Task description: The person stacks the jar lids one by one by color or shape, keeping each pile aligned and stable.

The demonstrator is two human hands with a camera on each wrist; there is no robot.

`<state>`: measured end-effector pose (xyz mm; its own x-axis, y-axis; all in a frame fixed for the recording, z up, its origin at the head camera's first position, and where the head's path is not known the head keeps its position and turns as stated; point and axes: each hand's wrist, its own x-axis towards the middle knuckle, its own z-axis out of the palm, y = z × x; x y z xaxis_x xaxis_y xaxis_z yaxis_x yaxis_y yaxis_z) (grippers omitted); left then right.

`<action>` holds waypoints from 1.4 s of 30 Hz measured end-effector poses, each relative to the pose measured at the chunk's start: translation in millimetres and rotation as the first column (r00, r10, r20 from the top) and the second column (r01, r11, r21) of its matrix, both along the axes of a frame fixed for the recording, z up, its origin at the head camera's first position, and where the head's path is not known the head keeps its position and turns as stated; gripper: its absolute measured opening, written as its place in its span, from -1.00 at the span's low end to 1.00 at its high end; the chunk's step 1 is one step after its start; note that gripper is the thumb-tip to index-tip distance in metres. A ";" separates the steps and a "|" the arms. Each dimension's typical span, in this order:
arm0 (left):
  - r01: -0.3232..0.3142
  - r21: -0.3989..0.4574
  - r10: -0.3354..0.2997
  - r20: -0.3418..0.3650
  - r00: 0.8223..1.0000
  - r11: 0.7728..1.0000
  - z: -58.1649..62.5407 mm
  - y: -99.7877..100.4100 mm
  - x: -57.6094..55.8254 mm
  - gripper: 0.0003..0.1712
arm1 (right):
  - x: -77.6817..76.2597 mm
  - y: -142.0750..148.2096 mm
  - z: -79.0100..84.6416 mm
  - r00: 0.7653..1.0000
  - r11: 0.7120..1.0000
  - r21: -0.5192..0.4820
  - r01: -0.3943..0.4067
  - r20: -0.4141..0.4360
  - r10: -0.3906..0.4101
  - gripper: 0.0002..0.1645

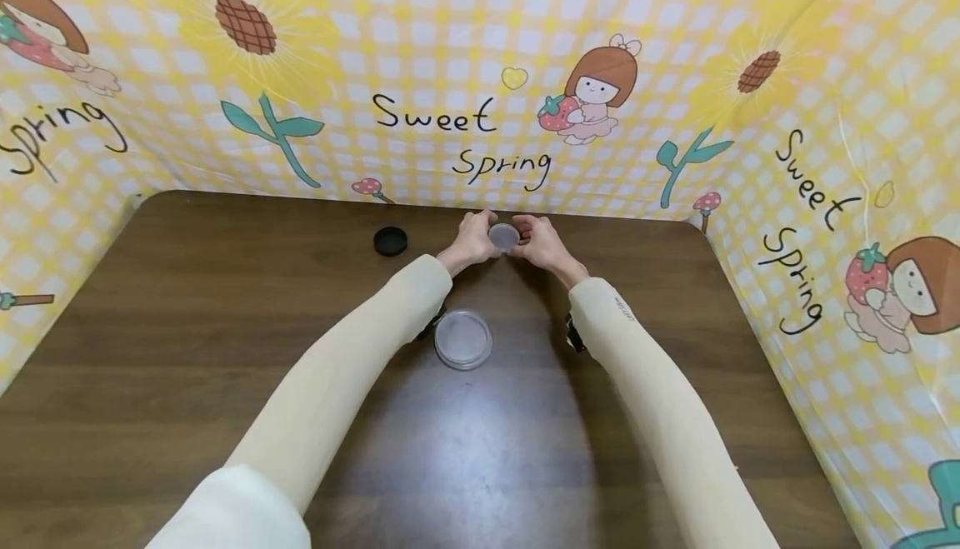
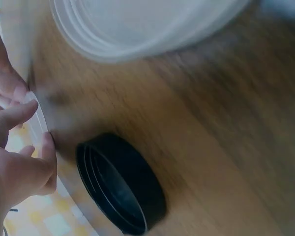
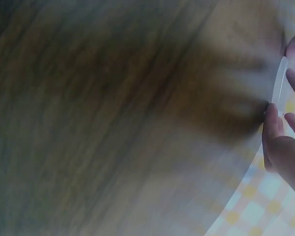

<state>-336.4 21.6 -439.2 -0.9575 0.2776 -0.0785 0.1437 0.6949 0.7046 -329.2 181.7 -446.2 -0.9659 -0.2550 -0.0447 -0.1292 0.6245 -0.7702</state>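
Observation:
At the far side of the table, a small clear round lid (image 1: 504,237) is held up between both hands. My left hand (image 1: 472,239) pinches its left edge with thumb and fingers, and my right hand (image 1: 542,242) pinches the right edge. Seen from the left wrist, the lid (image 2: 38,118) is thin and nearly edge-on, with the left hand (image 2: 22,169) at its near side. The right wrist view has the lid (image 3: 280,86) at the right border beside the right hand (image 3: 287,152); part of that hand is cut off.
A black screw cap (image 1: 390,242) lies hollow side up left of the hands. Nearer to me, between the forearms, sits a larger clear round container (image 1: 463,339). Patterned cloth walls (image 1: 420,57) border the brown table (image 1: 225,324) at the back and sides.

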 end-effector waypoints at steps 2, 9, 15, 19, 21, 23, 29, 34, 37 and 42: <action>-0.005 -0.009 0.005 -0.011 1.000 1.000 -1.5 1.9 -2.4 -0.28 | -0.4 -2.0 -0.3 1.000 1.000 0.017 0.003 -0.007 -0.003 -0.26; 0.002 -0.015 -0.002 -0.045 0.999 1.000 -5.5 2.2 -8.8 -0.41 | -0.9 -6.4 -1.6 0.999 0.998 0.067 0.020 -0.030 -0.018 -0.36; 0.037 -0.019 -0.038 -0.050 0.998 0.999 -4.0 -2.9 -7.5 -0.48 | 0.5 -7.9 -2.4 0.999 0.996 0.081 0.023 -0.029 -0.020 -0.40; 0.032 0.010 -0.032 -0.030 0.999 0.999 -0.2 -7.9 -5.7 -0.49 | 2.3 -7.5 -3.7 0.999 0.999 0.038 0.023 -0.034 -0.022 -0.41; 0.023 0.030 -0.022 -0.022 1.000 0.999 2.0 -10.7 -5.2 -0.49 | 3.4 -6.8 -5.0 0.999 1.000 0.010 0.020 -0.045 -0.020 -0.41; 0.021 0.049 -0.020 -0.015 1.000 0.999 4.5 -13.5 -4.8 -0.50 | 5.0 -6.4 -5.7 0.998 0.999 -0.025 0.020 -0.051 -0.022 -0.41; 0.033 0.063 -0.032 -0.021 0.999 0.997 8.1 -19.8 -5.2 -0.49 | 6.8 -7.1 -6.1 0.998 0.995 -0.104 0.014 -0.053 -0.019 -0.41; 0.043 0.097 -0.043 -0.005 0.999 0.994 7.9 -23.8 -4.9 -0.47 | 6.2 -8.2 -6.4 0.999 0.989 -0.144 0.023 -0.041 -0.030 -0.42; 0.048 0.125 -0.048 -0.001 0.999 0.991 9.9 -27.4 -4.4 -0.46 | 7.0 -9.9 -5.8 0.998 0.982 -0.186 0.036 -0.042 -0.045 -0.42; 0.062 0.144 -0.061 -0.009 0.998 0.988 15.5 -31.5 -1.3 -0.46 | 12.5 -12.0 -2.5 0.996 0.961 -0.269 0.060 -0.044 -0.074 -0.41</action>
<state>-337.7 -9.9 -423.7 -0.9386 0.3438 -0.0288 0.1866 0.5760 0.7959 -316.7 169.7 -448.7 -0.9803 -0.1852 0.0680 -0.1393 0.4057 -0.9033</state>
